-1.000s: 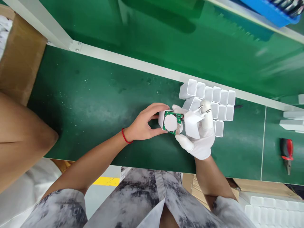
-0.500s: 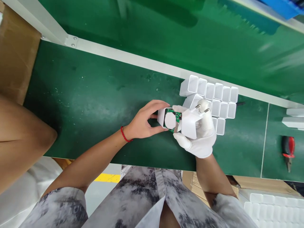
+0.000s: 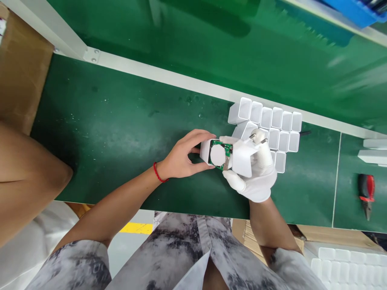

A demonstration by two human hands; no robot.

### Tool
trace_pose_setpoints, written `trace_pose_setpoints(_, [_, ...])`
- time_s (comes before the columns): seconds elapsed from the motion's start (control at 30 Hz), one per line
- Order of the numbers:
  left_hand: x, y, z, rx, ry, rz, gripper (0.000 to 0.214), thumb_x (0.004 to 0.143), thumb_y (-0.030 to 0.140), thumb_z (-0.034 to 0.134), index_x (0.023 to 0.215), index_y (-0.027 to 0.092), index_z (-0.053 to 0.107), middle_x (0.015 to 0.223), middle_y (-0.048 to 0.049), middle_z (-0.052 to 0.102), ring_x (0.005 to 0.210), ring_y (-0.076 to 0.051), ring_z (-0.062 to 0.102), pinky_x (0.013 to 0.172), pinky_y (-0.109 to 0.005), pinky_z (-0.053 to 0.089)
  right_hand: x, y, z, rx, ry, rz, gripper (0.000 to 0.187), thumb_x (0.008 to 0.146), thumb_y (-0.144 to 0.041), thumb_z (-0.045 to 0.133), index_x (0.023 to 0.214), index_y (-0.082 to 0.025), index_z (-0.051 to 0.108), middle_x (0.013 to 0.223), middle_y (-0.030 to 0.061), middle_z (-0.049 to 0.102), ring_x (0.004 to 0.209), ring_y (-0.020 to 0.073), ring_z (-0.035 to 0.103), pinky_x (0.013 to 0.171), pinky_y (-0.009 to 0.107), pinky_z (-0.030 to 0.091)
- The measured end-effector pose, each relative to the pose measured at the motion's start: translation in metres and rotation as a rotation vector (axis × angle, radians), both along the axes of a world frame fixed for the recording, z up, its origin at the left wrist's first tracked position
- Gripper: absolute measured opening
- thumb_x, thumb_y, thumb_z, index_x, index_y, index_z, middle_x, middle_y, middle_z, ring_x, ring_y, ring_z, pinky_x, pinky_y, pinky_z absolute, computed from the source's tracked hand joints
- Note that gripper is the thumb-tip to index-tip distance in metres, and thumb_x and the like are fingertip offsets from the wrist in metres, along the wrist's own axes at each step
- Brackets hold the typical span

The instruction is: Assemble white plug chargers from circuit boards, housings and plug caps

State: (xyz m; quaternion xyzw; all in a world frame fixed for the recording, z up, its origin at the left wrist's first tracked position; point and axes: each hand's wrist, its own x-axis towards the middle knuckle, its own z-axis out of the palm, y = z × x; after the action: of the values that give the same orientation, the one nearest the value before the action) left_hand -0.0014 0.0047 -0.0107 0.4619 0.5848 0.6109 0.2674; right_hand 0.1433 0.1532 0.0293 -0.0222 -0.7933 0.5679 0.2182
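Observation:
My bare left hand (image 3: 181, 158), with a red string at the wrist, pinches the left end of a green circuit board (image 3: 218, 154) that carries a round white pad. My gloved right hand (image 3: 256, 177) grips a white plug housing (image 3: 242, 159) with two metal pins, its open end pushed against the board. Both hands hover just above the green mat (image 3: 121, 133). Directly behind my right hand stands a cluster of empty white housings (image 3: 272, 121), open ends up.
Red-handled pliers (image 3: 365, 192) lie on the mat at far right, with more white parts (image 3: 373, 155) above them. A cardboard box (image 3: 22, 68) sits at the left, another person's bare limb (image 3: 27, 177) below it. A tray of white housings (image 3: 350, 262) rests lower right.
The plug housing has slid slightly left over the circuit board, covering more of it. Both hands stay in nearly the same place.

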Motion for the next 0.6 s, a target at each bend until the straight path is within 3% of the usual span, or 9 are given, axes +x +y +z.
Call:
trace_pose_setpoints(0.27, [0.0001, 0.0008, -0.0008, -0.006, -0.003, 0.003, 0.053, 0.078, 0.031, 0.078, 0.127, 0.022, 0.058, 0.126, -0.0112, 0.055, 0.113, -0.023, 0.06, 0.078, -0.03, 0.065, 0.0005, -0.0042, 0.0033, -0.071, -0.004, 0.002, 0.086, 0.078, -0.018, 0.078, 0.148, -0.041, 0.035, 0.138, 0.0061, 0.059, 0.125, 0.0364, 0.059, 0.104, 0.062, 0.05])
trace_pose_setpoints(0.6, [0.0016, 0.0003, -0.0015, 0.001, 0.034, 0.015, 0.053, 0.08, 0.033, 0.077, 0.128, 0.022, 0.057, 0.127, -0.0123, 0.055, 0.116, -0.025, 0.06, 0.08, -0.03, 0.064, 0.0034, -0.0032, -0.0027, -0.091, 0.01, 0.015, 0.09, 0.077, -0.01, 0.076, 0.153, -0.034, 0.032, 0.141, 0.0052, 0.057, 0.129, 0.0288, 0.057, 0.109, 0.05, 0.05])
